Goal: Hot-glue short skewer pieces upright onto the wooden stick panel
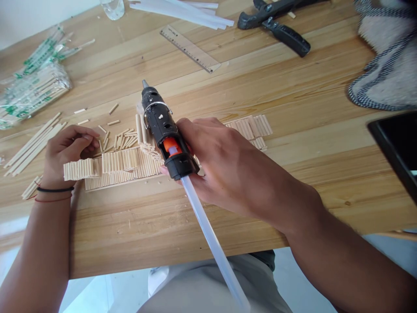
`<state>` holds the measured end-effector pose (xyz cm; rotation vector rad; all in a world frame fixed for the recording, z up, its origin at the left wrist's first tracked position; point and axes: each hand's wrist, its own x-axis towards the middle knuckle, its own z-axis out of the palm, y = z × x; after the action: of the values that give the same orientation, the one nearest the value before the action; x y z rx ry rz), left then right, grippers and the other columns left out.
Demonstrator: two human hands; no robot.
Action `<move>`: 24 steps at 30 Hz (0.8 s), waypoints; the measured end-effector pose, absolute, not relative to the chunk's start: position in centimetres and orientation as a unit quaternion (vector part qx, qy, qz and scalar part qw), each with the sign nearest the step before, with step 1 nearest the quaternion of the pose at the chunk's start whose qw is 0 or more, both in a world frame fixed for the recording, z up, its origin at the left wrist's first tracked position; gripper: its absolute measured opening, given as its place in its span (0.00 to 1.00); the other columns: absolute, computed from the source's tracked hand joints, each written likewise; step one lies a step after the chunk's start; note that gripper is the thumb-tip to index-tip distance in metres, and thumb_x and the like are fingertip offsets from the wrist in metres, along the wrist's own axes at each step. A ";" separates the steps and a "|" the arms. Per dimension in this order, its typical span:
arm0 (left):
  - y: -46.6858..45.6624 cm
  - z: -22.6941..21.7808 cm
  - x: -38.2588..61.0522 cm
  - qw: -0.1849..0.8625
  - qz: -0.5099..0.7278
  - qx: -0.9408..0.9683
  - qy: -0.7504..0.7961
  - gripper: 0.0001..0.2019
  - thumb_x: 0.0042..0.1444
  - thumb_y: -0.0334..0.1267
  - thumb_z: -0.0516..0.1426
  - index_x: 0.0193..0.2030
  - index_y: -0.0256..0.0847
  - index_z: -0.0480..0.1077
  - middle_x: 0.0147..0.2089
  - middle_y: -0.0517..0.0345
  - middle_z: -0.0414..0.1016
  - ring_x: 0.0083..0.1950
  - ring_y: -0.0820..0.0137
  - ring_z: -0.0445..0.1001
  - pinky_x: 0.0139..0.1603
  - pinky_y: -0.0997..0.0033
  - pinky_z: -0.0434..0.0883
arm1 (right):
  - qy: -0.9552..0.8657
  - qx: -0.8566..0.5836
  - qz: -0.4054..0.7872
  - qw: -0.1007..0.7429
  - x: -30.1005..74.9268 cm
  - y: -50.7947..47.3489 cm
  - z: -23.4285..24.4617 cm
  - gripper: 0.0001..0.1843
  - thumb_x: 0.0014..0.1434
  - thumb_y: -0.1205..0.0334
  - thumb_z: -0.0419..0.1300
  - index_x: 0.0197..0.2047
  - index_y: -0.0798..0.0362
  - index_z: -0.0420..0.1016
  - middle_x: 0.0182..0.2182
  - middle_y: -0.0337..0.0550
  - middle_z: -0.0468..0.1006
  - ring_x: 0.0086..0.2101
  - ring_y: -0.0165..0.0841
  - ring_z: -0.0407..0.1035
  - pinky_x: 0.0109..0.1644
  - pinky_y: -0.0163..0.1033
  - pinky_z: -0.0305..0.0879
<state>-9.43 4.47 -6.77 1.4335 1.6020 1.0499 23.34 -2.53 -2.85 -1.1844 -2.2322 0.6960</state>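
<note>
My right hand is wrapped round a black hot glue gun with an orange part; its nozzle points away from me and a long clear glue stick trails out of its back. Under the gun lie panels of short wooden sticks glued side by side. My left hand rests at the left end of these panels with its fingers curled; what they pinch, if anything, I cannot make out. A black band and a red thread circle that wrist.
Loose short stick pieces and long chopsticks lie left. Wrapped chopstick packs sit far left. A ruler, clear glue sticks, black cutters, a knitted cloth and a dark device ring the wooden table.
</note>
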 end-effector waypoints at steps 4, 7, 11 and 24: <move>4.5 -6.8 -9.4 0.366 0.407 0.557 0.625 0.06 0.49 0.29 0.62 0.33 0.38 0.82 0.25 0.58 0.77 0.24 0.77 0.72 0.23 0.83 0.69 | -0.822 -0.438 0.258 0.256 23.3 -2.5 -2.8 0.11 0.63 0.71 0.63 0.46 0.51 0.69 0.43 0.43 0.80 0.47 0.43 0.76 0.53 0.46 0.69; 4.5 -6.8 -9.5 0.366 0.407 0.557 0.624 0.06 0.49 0.29 0.63 0.33 0.37 0.82 0.25 0.58 0.77 0.24 0.77 0.72 0.23 0.82 0.69 | -0.822 -0.438 0.259 0.255 23.3 -2.5 -2.8 0.11 0.62 0.71 0.64 0.46 0.51 0.69 0.43 0.43 0.80 0.47 0.43 0.76 0.52 0.46 0.68; 4.5 -6.8 -9.5 0.361 0.406 0.563 0.624 0.06 0.49 0.29 0.62 0.33 0.37 0.82 0.25 0.58 0.77 0.24 0.76 0.72 0.24 0.82 0.69 | -0.824 -0.438 0.256 0.252 23.3 -2.5 -2.8 0.11 0.63 0.71 0.63 0.47 0.51 0.69 0.44 0.43 0.80 0.47 0.43 0.75 0.52 0.46 0.68; 4.5 -6.7 -9.4 0.360 0.403 0.555 0.633 0.05 0.49 0.29 0.62 0.33 0.36 0.81 0.25 0.57 0.76 0.24 0.77 0.72 0.23 0.82 0.69 | -0.823 -0.435 0.258 0.260 23.4 -2.6 -2.9 0.11 0.62 0.72 0.62 0.47 0.52 0.69 0.44 0.45 0.80 0.47 0.44 0.75 0.52 0.47 0.68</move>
<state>-9.37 4.51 -6.66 1.4316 1.6312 1.0380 23.42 -2.61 -2.85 -1.1787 -2.2284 0.6990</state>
